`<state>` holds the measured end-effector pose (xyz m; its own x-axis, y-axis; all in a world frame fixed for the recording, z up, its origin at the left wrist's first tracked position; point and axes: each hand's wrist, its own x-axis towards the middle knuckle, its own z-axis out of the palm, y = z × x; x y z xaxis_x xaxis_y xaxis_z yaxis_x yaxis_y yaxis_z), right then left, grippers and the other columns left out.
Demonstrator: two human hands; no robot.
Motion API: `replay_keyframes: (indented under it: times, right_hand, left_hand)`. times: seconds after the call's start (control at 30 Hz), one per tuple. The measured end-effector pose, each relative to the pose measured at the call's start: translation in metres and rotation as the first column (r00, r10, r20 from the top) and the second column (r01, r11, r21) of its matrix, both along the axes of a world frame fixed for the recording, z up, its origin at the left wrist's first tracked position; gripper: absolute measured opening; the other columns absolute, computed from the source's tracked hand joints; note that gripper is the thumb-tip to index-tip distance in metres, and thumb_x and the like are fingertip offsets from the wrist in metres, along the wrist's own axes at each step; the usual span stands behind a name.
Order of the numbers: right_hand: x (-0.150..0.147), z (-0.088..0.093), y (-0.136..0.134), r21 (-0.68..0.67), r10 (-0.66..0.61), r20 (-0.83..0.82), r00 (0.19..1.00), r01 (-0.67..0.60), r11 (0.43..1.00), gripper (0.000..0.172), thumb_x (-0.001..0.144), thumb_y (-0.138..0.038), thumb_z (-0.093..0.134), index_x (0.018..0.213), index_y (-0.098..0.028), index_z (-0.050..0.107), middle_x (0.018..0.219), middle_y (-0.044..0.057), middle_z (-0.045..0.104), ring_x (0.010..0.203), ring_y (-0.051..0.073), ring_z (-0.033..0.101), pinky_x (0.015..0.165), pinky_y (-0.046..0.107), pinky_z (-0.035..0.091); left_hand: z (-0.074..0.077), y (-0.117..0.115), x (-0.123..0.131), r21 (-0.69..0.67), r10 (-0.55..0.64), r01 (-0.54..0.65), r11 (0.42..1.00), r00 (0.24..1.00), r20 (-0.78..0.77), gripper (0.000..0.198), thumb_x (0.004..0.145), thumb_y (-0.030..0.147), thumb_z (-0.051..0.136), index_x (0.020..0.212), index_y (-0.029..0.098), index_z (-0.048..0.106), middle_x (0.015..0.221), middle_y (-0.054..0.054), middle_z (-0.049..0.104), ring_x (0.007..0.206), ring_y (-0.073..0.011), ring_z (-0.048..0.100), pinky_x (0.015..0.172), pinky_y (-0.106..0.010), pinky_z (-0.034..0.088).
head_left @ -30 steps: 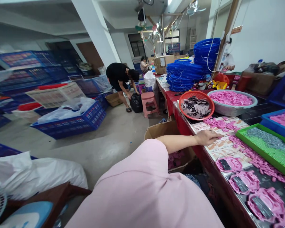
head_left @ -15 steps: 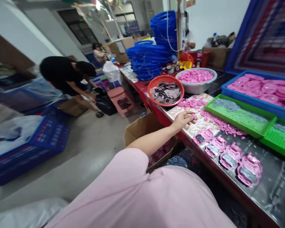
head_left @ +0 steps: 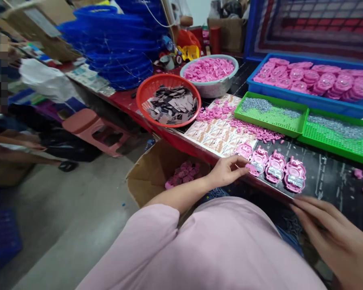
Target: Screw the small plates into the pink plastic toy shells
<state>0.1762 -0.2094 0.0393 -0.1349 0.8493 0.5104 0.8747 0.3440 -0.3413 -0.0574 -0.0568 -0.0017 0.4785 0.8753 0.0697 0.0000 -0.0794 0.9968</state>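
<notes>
Pink casings [head_left: 274, 164], banded in silvery grey, are set off by a black worktop [head_left: 329, 177] flecked with white. White sheets [head_left: 210, 135] are patterned in orange-tan and dotted with small pink pieces [head_left: 255, 131]. Silver-grey bits [head_left: 255, 105] are framed by bright green, perforated trays [head_left: 269, 117]. More pink is bordered by a blue tray [head_left: 278, 92] and a pale grey-blue basin [head_left: 208, 89]. Charcoal and mauve-grey flat pieces [head_left: 175, 104] are ringed by an orange-red basket [head_left: 142, 96]. Deep blue is shown in stacked rings [head_left: 117, 60], salmon pink in a stool [head_left: 81, 121], plain pale pink in a shirt [head_left: 199, 245].
</notes>
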Motion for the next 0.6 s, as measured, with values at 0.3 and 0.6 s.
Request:
replay_keyframes:
  times: [0.3, 0.6]
  right_hand:
    - [-0.067, 0.003, 0.103, 0.062, 0.195, 0.139, 0.971, -0.205, 0.977, 0.026, 0.086, -0.013, 0.061, 0.112, -0.018, 0.061, 0.103, 0.005, 0.069, 0.091, 0.013, 0.066, 0.081, 0.023, 0.054]
    - [-0.050, -0.010, 0.149, 0.028, -0.033, 0.246, 0.969, 0.027, 0.999, 0.012, 0.086, -0.025, 0.065, 0.096, -0.020, 0.069, 0.088, 0.000, 0.072, 0.080, 0.014, 0.065, 0.071, 0.024, 0.047]
  left_hand:
    - [-0.001, 0.002, -0.006, -0.153, -0.042, 0.070, 0.986, 0.983, 0.180, 0.040, 0.077, 0.048, 0.073, 0.093, 0.013, 0.064, 0.085, -0.005, 0.072, 0.077, -0.0135, 0.070, 0.074, -0.024, 0.056]
    - [0.003, 0.054, -0.031, 0.708, 0.110, 0.106, 0.698, 0.961, -0.253, 0.033, 0.091, 0.034, 0.059, 0.117, 0.014, 0.060, 0.110, -0.010, 0.071, 0.105, -0.0185, 0.066, 0.092, -0.034, 0.053]
